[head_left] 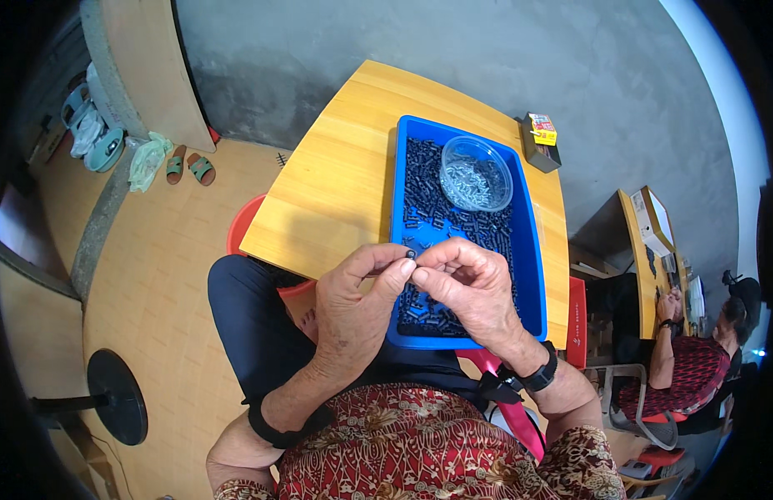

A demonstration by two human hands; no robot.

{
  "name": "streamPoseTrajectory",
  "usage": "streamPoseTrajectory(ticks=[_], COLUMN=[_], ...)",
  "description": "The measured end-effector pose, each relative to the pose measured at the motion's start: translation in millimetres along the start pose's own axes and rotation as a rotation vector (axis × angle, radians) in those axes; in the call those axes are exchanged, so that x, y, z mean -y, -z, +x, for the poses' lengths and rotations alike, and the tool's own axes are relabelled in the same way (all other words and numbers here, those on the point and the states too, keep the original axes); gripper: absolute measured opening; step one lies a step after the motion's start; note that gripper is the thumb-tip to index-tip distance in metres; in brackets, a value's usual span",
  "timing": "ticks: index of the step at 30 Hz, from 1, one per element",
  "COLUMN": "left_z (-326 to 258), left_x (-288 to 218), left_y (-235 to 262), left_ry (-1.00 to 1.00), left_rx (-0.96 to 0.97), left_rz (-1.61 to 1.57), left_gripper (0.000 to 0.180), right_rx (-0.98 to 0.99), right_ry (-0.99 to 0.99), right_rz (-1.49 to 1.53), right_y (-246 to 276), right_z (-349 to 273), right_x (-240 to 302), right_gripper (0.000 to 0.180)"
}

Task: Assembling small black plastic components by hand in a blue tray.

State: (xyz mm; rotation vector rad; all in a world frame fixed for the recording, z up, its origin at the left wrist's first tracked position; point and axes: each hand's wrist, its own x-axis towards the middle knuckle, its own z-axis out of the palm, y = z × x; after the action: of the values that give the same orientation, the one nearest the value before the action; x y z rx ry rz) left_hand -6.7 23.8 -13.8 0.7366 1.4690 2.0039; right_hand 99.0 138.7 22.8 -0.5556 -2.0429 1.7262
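Note:
My left hand (349, 292) pinches a small black cylindrical piece (411, 254) between thumb and forefinger. Right beside it, my right hand (470, 287) is closed in a pinch at the piece's end; whatever lies between those fingertips is hidden or too small to make out. Both hands are above the near part of a blue plastic tray (533, 250). Many loose black cylindrical pieces (421, 175) are spread over the tray's bottom. A round clear plastic tub (508, 196) sits in its far right part, holding small shiny silvery pieces (470, 185).
The tray rests on a yellow wooden table (336, 167) against a grey wall. A dark box (538, 152) with a yellow packet (543, 128) stands at its far right corner. At right, another person (687, 367) sits at a desk (645, 283). Sandals (201, 170) lie on the floor.

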Motion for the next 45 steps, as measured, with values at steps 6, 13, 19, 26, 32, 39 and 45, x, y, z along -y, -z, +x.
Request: streamPoseTrajectory(ticks=[6,13,19,26,32,39,45], left_z=[1.1,-0.2,-1.1,-1.3,-1.1,-1.4,-2.5], left_x=[-4.1,-1.5,-1.6,-5.8,-3.5,-3.6,-9.0], left_y=[2.1,-0.4,0.0,1.8,0.6,0.5,1.4], left_ry=[0.069,0.057,0.067,0.101,0.079,0.074,0.067], left_rx=[0.070,0.107,0.128,0.141,0.138,0.148,0.168], left_rz=[-0.006,-0.014,-0.050,-0.011,0.011,0.032,0.153], left_gripper=[0.014,0.015,0.015,0.017,0.016,0.014,0.014], right_rx=[-0.023,-0.024,-0.017,-0.013,-0.016,0.028,0.090], right_ry=[0.007,0.041,0.039,0.050,0.087,0.294,0.424], right_rz=[0.121,0.115,0.097,0.066,-0.048,-0.386,-0.538], right_y=[11.8,20.3,22.3,23.6,22.8,26.5,29.0], right_z=[2.3,2.4,2.1,2.3,0.2,1.7,3.5], right_x=[0.7,1.6,0.3,2.0,9.2,18.7,25.3], right_gripper=[0.008,0.010,0.010,0.010,0.009,0.010,0.006])
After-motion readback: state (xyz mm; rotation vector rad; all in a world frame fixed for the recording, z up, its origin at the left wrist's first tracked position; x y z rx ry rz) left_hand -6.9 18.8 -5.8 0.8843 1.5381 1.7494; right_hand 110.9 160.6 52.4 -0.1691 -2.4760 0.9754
